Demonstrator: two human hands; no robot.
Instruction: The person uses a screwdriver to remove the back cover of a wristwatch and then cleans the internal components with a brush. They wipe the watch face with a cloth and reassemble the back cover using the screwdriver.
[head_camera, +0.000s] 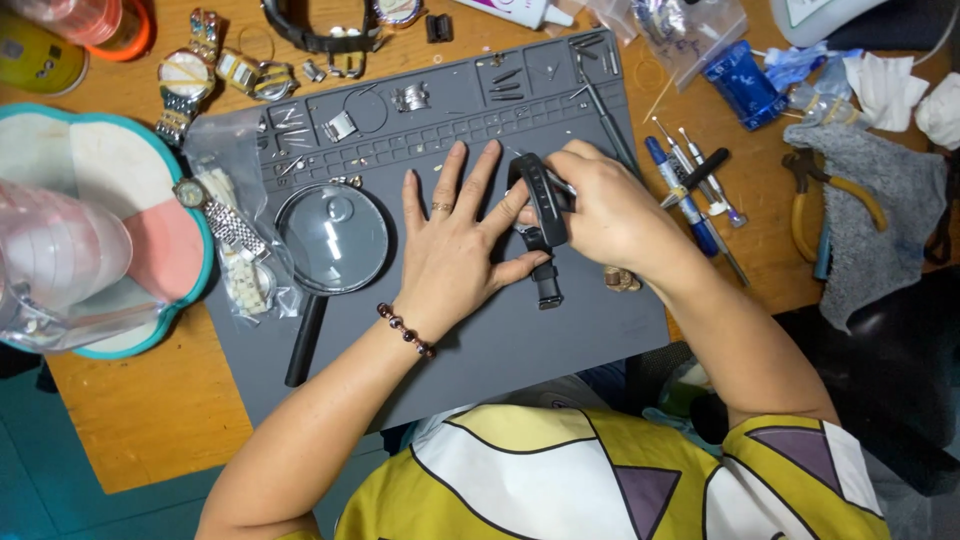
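On the grey mat (520, 340), mid-desk, the left hand (455, 255) lies flat, fingers spread, pinning the black watch strap (541, 215); the right hand (610, 215) is closed round a thin tool at that strap, so the work looks unfinished; one magnifying glass (332, 238), two bagged watches (232, 240) wait aside.

I am seeing the mat (560, 340) lying at the frame's centre on the table (150, 420). My left hand (455, 260) is resting flat on it, my right hand (600, 215) just right of that, with the watch (540, 215) sitting between them. The magnifier (330, 245) is lying left of my left hand. Pliers (830, 195) are lying at far right, off the mat.
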